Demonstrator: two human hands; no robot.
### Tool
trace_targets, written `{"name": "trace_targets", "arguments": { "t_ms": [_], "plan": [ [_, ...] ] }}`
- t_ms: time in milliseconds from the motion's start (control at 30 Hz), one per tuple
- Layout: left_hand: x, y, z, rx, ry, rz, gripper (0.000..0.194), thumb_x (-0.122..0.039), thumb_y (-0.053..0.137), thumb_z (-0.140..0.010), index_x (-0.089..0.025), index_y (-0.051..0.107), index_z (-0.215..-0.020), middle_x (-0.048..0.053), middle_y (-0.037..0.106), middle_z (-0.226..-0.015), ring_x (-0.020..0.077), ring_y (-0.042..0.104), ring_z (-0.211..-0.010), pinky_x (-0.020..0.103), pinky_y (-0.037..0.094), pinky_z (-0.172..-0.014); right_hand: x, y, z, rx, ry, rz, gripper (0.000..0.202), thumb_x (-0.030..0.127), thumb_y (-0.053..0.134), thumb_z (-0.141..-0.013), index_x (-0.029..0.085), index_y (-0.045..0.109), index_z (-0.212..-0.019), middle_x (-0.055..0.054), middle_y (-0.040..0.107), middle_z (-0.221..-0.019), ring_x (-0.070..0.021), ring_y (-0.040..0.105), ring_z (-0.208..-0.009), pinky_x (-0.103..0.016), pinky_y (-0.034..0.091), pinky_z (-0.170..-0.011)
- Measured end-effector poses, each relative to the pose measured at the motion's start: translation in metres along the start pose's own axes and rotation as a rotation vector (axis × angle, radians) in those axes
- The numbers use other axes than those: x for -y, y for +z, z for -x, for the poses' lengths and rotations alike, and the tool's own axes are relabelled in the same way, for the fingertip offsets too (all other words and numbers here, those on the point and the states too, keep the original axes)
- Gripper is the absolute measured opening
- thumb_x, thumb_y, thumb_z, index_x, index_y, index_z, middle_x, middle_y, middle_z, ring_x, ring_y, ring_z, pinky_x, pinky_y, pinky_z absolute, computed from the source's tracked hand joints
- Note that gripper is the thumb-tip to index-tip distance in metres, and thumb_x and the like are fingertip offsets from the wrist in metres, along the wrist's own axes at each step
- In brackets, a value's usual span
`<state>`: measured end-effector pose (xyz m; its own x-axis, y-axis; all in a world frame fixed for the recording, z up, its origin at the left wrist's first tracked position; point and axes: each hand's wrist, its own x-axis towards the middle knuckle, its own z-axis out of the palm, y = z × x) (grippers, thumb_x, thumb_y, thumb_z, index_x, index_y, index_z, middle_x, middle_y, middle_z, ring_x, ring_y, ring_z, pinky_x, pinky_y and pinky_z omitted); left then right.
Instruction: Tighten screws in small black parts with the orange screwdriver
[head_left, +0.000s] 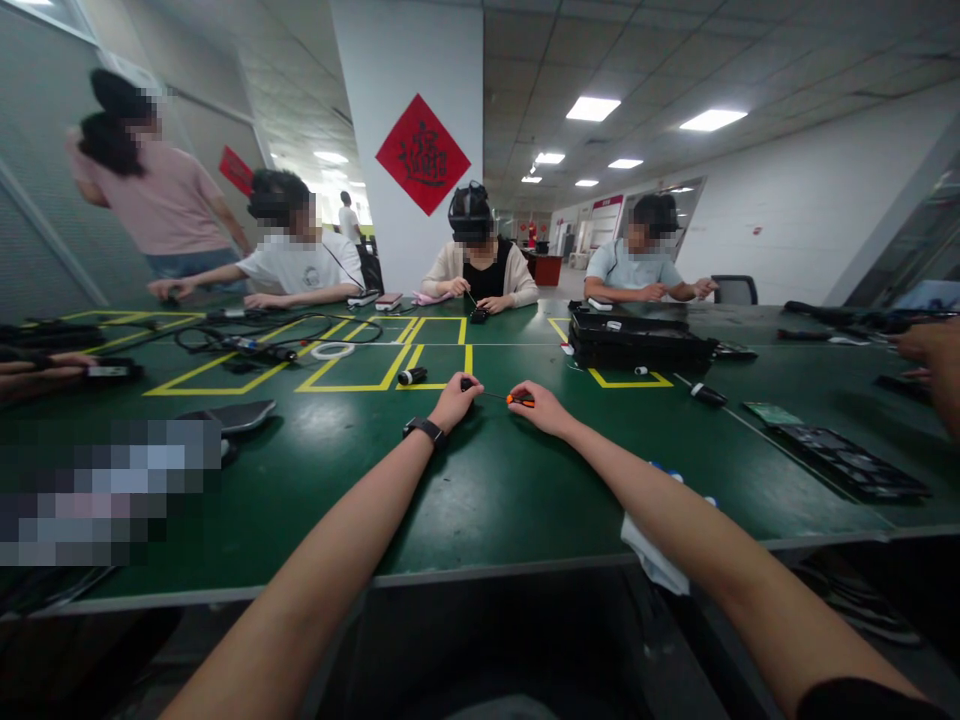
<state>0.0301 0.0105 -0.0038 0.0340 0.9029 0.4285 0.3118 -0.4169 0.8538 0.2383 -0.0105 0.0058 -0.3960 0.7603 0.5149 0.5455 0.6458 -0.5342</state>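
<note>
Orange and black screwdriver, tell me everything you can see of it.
The screwdriver has an orange and black handle, plastic-looking, and a thin straight shaft, apparently metal. The right hand holds the handle. Roughly level over the green table, it points toward a small black part in the left hand; whether the tip touches it is unclear.

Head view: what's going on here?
The wearer's right hand holds an orange-and-black screwdriver, its thin shaft pointing toward a small dark part in the left hand. A black cylinder lies on the green table, left of the left hand. Across the table, a co-worker handles a small dark item.
</note>
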Motion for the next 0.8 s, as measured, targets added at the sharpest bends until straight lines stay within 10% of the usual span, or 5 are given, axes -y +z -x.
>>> {"name": "trace_targets", "arguments": {
  "t_ms": [800],
  "plan": [
    [-0.011, -0.002, 0.005, 0.006, -0.041, 0.107, 0.017, -0.023, 0.051, -0.065, -0.018, 0.052, -0.081, 0.001, 0.058, -0.081, 0.0127, 0.051, -0.073, 0.026, 0.038, -0.067, 0.001, 0.004, 0.000, -0.008, 0.007, 0.045, 0.020, 0.028, 0.053, -0.072, 0.016, 0.054, -0.088, -0.003, 0.056, -0.085, -0.0128, 0.049, -0.077, -0.026, 0.038, -0.071]
  ]
}}
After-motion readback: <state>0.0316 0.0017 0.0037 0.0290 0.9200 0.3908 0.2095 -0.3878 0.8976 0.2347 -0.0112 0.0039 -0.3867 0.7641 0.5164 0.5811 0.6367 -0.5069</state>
